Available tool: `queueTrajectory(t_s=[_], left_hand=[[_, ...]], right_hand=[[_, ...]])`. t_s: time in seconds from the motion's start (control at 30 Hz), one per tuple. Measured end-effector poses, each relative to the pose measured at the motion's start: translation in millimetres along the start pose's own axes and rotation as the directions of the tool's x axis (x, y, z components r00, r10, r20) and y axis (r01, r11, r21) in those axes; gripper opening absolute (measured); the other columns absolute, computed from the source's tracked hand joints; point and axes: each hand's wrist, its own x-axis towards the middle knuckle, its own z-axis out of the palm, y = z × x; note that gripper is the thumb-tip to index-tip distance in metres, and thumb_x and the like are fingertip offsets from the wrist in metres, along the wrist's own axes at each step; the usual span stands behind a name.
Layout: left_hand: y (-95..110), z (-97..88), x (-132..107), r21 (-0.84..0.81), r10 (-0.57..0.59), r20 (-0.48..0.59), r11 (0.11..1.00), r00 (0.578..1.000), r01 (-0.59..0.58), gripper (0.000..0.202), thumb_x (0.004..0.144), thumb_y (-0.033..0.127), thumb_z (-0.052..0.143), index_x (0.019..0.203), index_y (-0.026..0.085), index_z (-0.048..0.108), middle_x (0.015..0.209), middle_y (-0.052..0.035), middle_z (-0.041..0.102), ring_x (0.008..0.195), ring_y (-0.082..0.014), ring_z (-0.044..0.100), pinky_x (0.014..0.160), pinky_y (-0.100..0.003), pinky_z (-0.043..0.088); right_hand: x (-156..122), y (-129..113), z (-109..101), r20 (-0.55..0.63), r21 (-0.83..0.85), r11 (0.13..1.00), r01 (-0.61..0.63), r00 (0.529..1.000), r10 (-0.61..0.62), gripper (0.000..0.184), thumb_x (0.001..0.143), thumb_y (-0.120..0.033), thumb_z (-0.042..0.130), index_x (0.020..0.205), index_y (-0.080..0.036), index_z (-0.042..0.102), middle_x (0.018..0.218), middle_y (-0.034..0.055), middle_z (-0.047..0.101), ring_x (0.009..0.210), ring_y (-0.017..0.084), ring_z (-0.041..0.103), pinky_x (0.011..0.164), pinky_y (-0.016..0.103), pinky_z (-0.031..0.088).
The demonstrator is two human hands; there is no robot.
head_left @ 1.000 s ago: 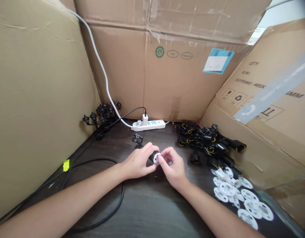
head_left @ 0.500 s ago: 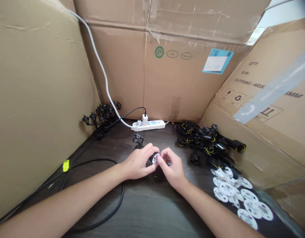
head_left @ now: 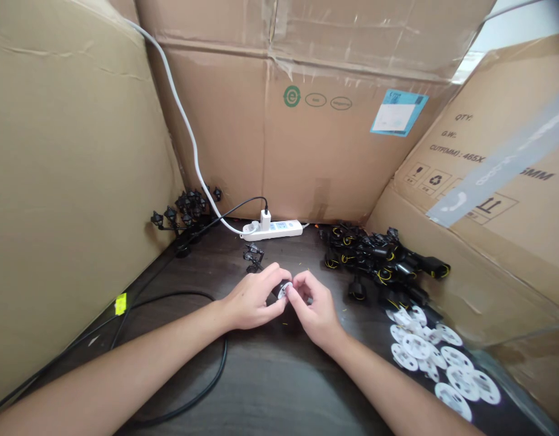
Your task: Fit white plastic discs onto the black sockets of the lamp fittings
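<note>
— Barely anything shifts except the white disc (head_left: 284, 290): a second ago it sits askew at the mouth of the black base (head_left: 277, 290), and now its face lies more squarely across that end. Left hand (head_left: 255, 301) and right hand (head_left: 319, 310) keep almost the same place.

— Where are the pieces, and who has what?

— Above the dark tabletop (head_left: 283, 375), at the centre of the view. The left hand grips the black base between thumb and fingers, open end turned toward the right. That right thumb rests on the disc, fingers curled behind; whether they pinch its rim, one cannot tell.

— How do they handle?

— Likely light and stiff, both. The disc looks thin, best taken by its edge, since flexing could crack it. The base looks smooth enough to slip, so a grip around its side wall seems surest. Dark lantern heads (head_left: 252, 252) just beyond the left hand look slender and fragile, a poor hold; whether they join the base is hidden.

— And nearby?

— Loose white discs (head_left: 461, 381) and a heap of black parts (head_left: 383, 252) with yellow wires lie at right, apart from the hands.
</note>
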Motion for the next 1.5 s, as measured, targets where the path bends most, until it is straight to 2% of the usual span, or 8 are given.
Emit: queueTrajectory(t_s=[0.3, 0.63, 0.87, 1.03, 1.27, 1.5], left_hand=[[0.1, 0.7, 0.1, -0.013, 0.007, -0.017, 1.000, 1.000, -0.007, 0.022, 0.091, 0.024, 0.053, 0.113, 0.022, 0.055, 0.095, -0.0005, 0.059, 0.073, -0.0141, 0.056, 0.065, -0.026, 0.042], [-1.3, 1.6, 0.4, 0.000, -0.022, -0.013, 1.000, 1.000, 0.022, 0.023, 0.090, 0.026, 0.056, 0.113, 0.023, 0.055, 0.095, -0.0002, 0.059, 0.071, -0.0136, 0.055, 0.064, -0.026, 0.040], [-3.5, 4.5, -0.5, -0.011, 0.001, -0.009, 1.000, 1.000, -0.002, 0.022, 0.088, 0.025, 0.058, 0.110, 0.023, 0.056, 0.095, 0.0006, 0.060, 0.074, -0.0137, 0.057, 0.065, -0.025, 0.041], [-2.9, 4.5, -0.2, 0.000, 0.005, -0.021, 1.000, 1.000, -0.005, 0.020, 0.089, 0.025, 0.057, 0.109, 0.023, 0.056, 0.092, 0.0011, 0.059, 0.070, -0.0128, 0.055, 0.063, -0.025, 0.039], [-2.5, 2.2, -0.2, 0.000, 0.006, -0.032, 1.000, 0.999, -0.006, 0.018, 0.089, 0.024, 0.057, 0.107, 0.023, 0.058, 0.092, 0.0009, 0.059, 0.071, -0.0130, 0.055, 0.064, -0.025, 0.039], [-1.8, 0.8, 0.4, -0.026, -0.003, -0.003, 1.000, 1.000, 0.003, 0.016, 0.090, 0.024, 0.057, 0.105, 0.023, 0.059, 0.094, 0.0004, 0.061, 0.074, -0.0137, 0.058, 0.066, -0.026, 0.042]], right_hand=[[0.7, -2.0, -1.0, 0.019, 0.009, 1.000, 0.002, 1.000, -0.002, 0.016, 0.092, -0.030, 0.059, 0.079, -0.021, 0.054, 0.068, -0.0028, 0.054, 0.056, 0.013, 0.050, 0.053, 0.023, 0.040], [-0.5, 3.3, -2.8, 0.029, 0.043, 0.999, -0.004, 1.000, 0.002, 0.015, 0.094, -0.030, 0.056, 0.082, -0.021, 0.054, 0.073, -0.0004, 0.056, 0.062, 0.015, 0.054, 0.059, 0.026, 0.044], [0.0, 3.0, -0.6, 0.027, 0.009, 1.000, -0.009, 1.000, 0.009, 0.016, 0.090, -0.029, 0.060, 0.078, -0.021, 0.052, 0.066, -0.0036, 0.051, 0.055, 0.013, 0.048, 0.052, 0.023, 0.038], [-0.5, 2.2, -0.7, 0.018, -0.003, 1.000, 0.003, 1.000, -0.003, 0.018, 0.092, -0.029, 0.058, 0.077, -0.021, 0.052, 0.066, -0.0036, 0.052, 0.056, 0.013, 0.049, 0.054, 0.024, 0.039], [0.6, 3.7, -0.3, 0.073, -0.006, 1.000, 0.009, 0.997, -0.009, 0.022, 0.094, -0.030, 0.057, 0.075, -0.021, 0.050, 0.065, -0.0040, 0.049, 0.057, 0.012, 0.047, 0.055, 0.024, 0.038], [0.0, 5.5, 1.1, 0.037, 0.011, 1.000, 0.000, 0.999, -0.001, 0.013, 0.090, -0.028, 0.062, 0.082, -0.021, 0.053, 0.067, -0.0042, 0.052, 0.056, 0.012, 0.048, 0.052, 0.023, 0.038]])
